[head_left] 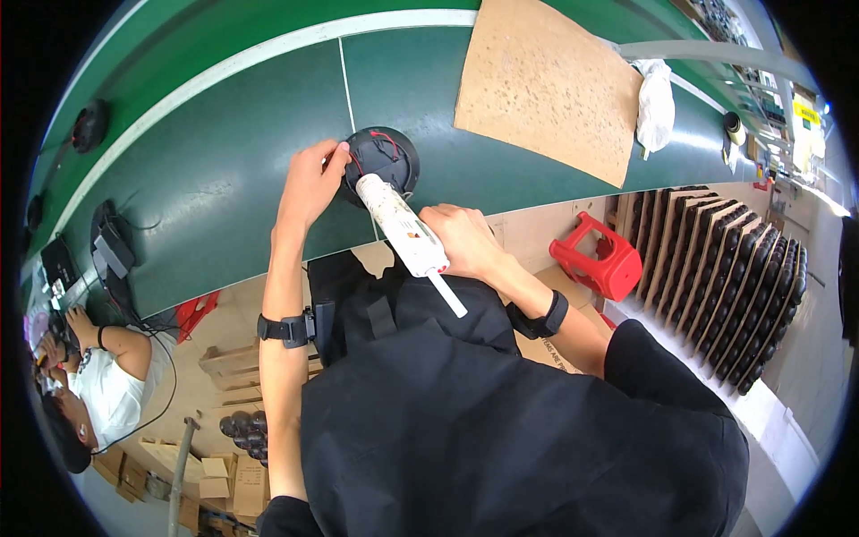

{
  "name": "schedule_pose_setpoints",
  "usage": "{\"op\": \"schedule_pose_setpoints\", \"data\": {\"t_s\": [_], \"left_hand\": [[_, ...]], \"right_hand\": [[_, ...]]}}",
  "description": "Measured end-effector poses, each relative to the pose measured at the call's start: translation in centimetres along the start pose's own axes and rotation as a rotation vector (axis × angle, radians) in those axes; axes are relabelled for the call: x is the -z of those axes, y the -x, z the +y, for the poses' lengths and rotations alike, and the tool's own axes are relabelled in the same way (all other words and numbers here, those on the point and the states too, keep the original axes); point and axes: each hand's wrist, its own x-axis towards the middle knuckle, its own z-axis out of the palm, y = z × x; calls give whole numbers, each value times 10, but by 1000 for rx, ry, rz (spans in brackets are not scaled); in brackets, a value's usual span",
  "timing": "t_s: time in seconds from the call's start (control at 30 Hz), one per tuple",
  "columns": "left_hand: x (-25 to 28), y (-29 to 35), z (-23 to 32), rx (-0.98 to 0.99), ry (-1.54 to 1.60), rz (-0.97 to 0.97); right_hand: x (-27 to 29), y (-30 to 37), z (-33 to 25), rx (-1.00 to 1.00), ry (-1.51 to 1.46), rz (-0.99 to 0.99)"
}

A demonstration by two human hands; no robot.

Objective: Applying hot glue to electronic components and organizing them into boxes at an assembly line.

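A black round housing [394, 159] with red wires inside lies on the green workbench. At its left rim my left hand [310, 186] has thumb and forefinger pinched together, close to a red wire; the exact grip is hard to see. My right hand [462, 238] is closed around a white cylindrical cartridge [403, 228] with a printed label. The cartridge is tilted, its upper end over the housing's near edge. From its other end a thin white nozzle-like stem points back toward me.
A brown board [550, 85] lies on the green bench [233, 197], beside a white plastic bag [656, 106]. At right are a red stool [598, 258] and racks of black round parts [716, 277]. Another person [116, 380] works at far left, near cables and a dark device [112, 249].
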Motion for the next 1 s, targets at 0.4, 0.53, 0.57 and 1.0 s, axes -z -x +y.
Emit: {"op": "schedule_pose_setpoints", "data": {"t_s": [0.4,0.53,0.57,1.0], "left_hand": [[30,36,-7,1,-27,-149],[32,44,-5,22,-20,-196],[31,43,-7,20,-20,-195],[0,39,-50,43,-39,-144]], "right_hand": [[9,-1,5,-40,35,-22],[15,-2,4,-7,-1,-38],[18,0,6,6,-35,-2],[41,-6,1,-24,-282,-26]]}}
